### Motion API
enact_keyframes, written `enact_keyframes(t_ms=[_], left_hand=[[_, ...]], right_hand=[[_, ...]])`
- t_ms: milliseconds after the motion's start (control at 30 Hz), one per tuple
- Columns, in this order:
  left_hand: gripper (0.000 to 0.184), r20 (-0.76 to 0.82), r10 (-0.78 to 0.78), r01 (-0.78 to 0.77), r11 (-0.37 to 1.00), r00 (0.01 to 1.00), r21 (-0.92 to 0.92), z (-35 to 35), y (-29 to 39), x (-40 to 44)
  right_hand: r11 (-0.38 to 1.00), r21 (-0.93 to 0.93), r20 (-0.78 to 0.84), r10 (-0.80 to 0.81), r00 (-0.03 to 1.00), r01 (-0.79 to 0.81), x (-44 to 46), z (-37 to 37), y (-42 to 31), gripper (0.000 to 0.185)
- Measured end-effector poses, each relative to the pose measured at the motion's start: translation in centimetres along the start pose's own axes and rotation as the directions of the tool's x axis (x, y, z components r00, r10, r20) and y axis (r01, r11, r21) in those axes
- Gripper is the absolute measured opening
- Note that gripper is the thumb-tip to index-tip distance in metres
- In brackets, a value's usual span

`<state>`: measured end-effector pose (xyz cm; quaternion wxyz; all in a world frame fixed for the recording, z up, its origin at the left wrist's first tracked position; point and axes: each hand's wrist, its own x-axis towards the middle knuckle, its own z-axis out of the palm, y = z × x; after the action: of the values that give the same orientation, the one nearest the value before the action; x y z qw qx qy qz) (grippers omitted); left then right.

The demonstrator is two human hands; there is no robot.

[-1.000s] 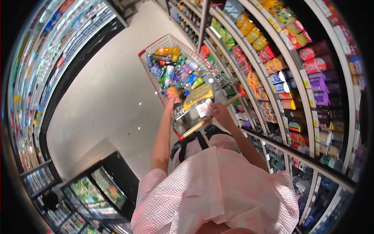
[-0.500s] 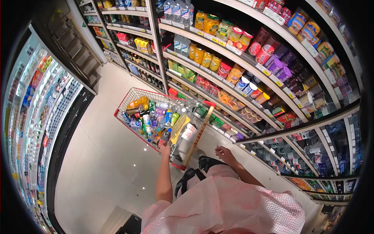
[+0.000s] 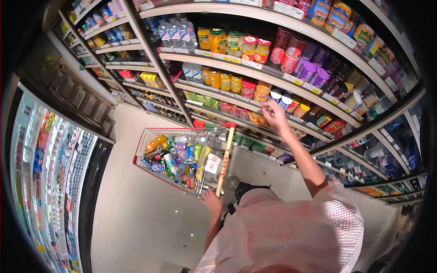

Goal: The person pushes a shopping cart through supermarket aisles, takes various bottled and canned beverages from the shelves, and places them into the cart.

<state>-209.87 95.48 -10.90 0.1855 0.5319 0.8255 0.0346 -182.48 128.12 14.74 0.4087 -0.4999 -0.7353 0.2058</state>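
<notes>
My left hand (image 3: 210, 200) is by the near left corner of the shopping cart (image 3: 157, 180), just below the end of its handle (image 3: 224, 166). Its fingers are spread and it holds nothing. Close to it in the cart stands a dark bottle with a reddish-brown label (image 3: 190, 181). My right hand (image 3: 276, 119) is raised in front of the shelf, near cans with white lids (image 3: 285, 101) and a yellow-orange can (image 3: 301, 110). Its fingers are loosely bent and apart, with nothing visible in them. Whether it touches a can I cannot tell.
Bottles and packs fill the cart, including an orange bottle (image 3: 156, 143). Shelves of jars (image 3: 218, 41) and water bottles (image 3: 182, 34) line the right side. A lit refrigerated case (image 3: 57, 182) runs along the left, and a stepladder (image 3: 77, 91) stands behind.
My left hand has let go of the bottle in the cart and drawn back to the cart's corner. My right hand has risen from beside my body to the shelf. The view has shifted.
</notes>
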Motion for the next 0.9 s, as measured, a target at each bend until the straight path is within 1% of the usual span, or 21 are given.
enact_keyframes(t_ms=[33, 67, 100, 133, 167, 200, 233, 267, 333, 367, 400, 433, 467, 500, 533, 600, 667, 733, 800, 867, 900], left_hand=[[0.079, 0.010, 0.021, -0.021, 1.000, 1.000, 0.009, 0.8, -0.5, 0.4], [0.076, 0.018, 0.038, -0.038, 0.999, 0.999, 0.024, 0.9, -1.1, 1.0], [0.068, 0.001, 0.057, -0.057, 0.998, 0.998, 0.033, 0.5, -1.0, 1.1], [0.069, -0.010, 0.049, -0.049, 0.999, 0.999, 0.023, 0.6, -1.3, 1.5], [0.070, -0.021, 0.037, -0.037, 0.999, 0.999, 0.008, 1.1, -1.6, 1.8], [0.071, -0.028, 0.020, -0.021, 1.000, 0.999, -0.014, 1.5, -1.4, 2.2], [0.072, -0.056, 0.006, -0.008, 0.999, 0.998, -0.039, 0.3, -0.8, 2.5], [0.073, -0.066, 0.022, -0.032, 0.986, 0.998, -0.163, 0.2, -0.7, 3.6], [0.075, -0.089, 0.034, -0.067, 0.911, 0.995, -0.407, 0.4, -0.3, 5.5], [0.073, 0.048, -0.039, 0.058, 0.862, 0.998, -0.503, -0.2, 1.1, 6.9], [0.063, -0.033, -0.019, -0.001, 0.855, 0.999, -0.518, 1.3, 1.4, 8.4], [0.056, 0.113, -0.083, 0.124, 0.894, 0.990, -0.430, 0.2, 3.0, 9.1], [0.049, 0.247, -0.158, 0.235, 0.916, 0.956, -0.324, -1.4, 4.3, 10.0], [0.045, 0.206, -0.146, 0.208, 0.922, 0.968, -0.326, -1.1, 4.1, 10.2], [0.042, 0.168, -0.140, 0.189, 0.926, 0.976, -0.328, -0.5, 3.6, 10.1], [0.039, 0.205, -0.140, 0.210, 0.903, 0.969, -0.374, -0.6, 2.8, 10.3], [0.036, 0.121, -0.103, 0.136, 0.942, 0.987, -0.306, 1.4, 1.2, 9.9], [0.035, 0.133, -0.113, 0.153, 0.928, 0.985, -0.340, 0.7, 0.9, 9.0], [0.032, 0.164, -0.113, 0.165, 0.922, 0.980, -0.351, -0.2, 0.5, 7.8], [0.032, 0.205, -0.136, 0.203, 0.914, 0.969, -0.350, 0.1, -0.2, 7.1], [0.033, 0.206, -0.126, 0.196, 0.908, 0.970, -0.369, -0.1, -0.2, 6.6]], right_hand=[[0.986, -0.094, -0.144, -0.153, 0.978, 0.141, 2.5, -1.7, -0.9, 0.018], [0.980, -0.131, -0.278, -0.180, 0.944, 0.149, 4.9, -3.5, -1.7, 0.020], [0.945, -0.275, -0.404, -0.279, 0.871, 0.176, 7.0, -5.3, -1.4, 0.021], [0.933, -0.332, -0.504, -0.298, 0.811, 0.137, 8.7, -7.1, -1.0, 0.025], [0.903, -0.424, -0.554, -0.323, 0.767, 0.074, 10.4, -8.9, -0.9, 0.029], [0.878, -0.479, -0.593, -0.332, 0.733, 0.010, 12.0, -10.0, -0.4, 0.033], [0.871, -0.491, -0.623, -0.329, 0.709, -0.027, 13.7, -10.7, -0.1, 0.039], [0.862, -0.502, -0.648, -0.328, 0.687, -0.062, 15.3, -11.0, 0.0, 0.046], [0.801, -0.529, -0.632, -0.152, 0.760, -0.280, 18.0, -10.9, -0.2, 0.054], [0.751, -0.544, -0.620, -0.058, 0.783, -0.375, 19.1, -10.7, 0.0, 0.058], [0.732, -0.547, -0.637, -0.049, 0.769, -0.406, 20.0, -10.3, 0.8, 0.059], [0.714, -0.551, -0.649, -0.039, 0.760, -0.433, 20.8, -9.6, 2.0, 0.059], [0.697, -0.552, -0.661, -0.031, 0.749, -0.458, 21.7, -8.6, 2.8, 0.060], [0.706, -0.560, -0.709, -0.137, 0.692, -0.434, 22.4, -7.7, 4.8, 0.056], [0.703, -0.541, -0.745, -0.145, 0.652, -0.462, 23.1, -7.3, 6.4, 0.055], [0.681, -0.591, -0.743, -0.251, 0.621, -0.432, 22.8, -7.1, 6.5, 0.058], [0.822, -0.490, -0.702, -0.177, 0.690, -0.288, 21.3, -7.8, 4.5, 0.065], [0.847, -0.466, -0.736, -0.211, 0.643, -0.256, 21.4, -7.8, 5.0, 0.073], [0.876, -0.481, -0.752, -0.403, 0.521, -0.017, 21.6, -8.1, 5.9, 0.079], [0.894, -0.445, -0.777, -0.412, 0.477, 0.048, 21.0, -8.0, 5.3, 0.085], [0.863, -0.498, -0.756, -0.482, 0.443, 0.088, 21.1, -8.4, 5.8, 0.087]])
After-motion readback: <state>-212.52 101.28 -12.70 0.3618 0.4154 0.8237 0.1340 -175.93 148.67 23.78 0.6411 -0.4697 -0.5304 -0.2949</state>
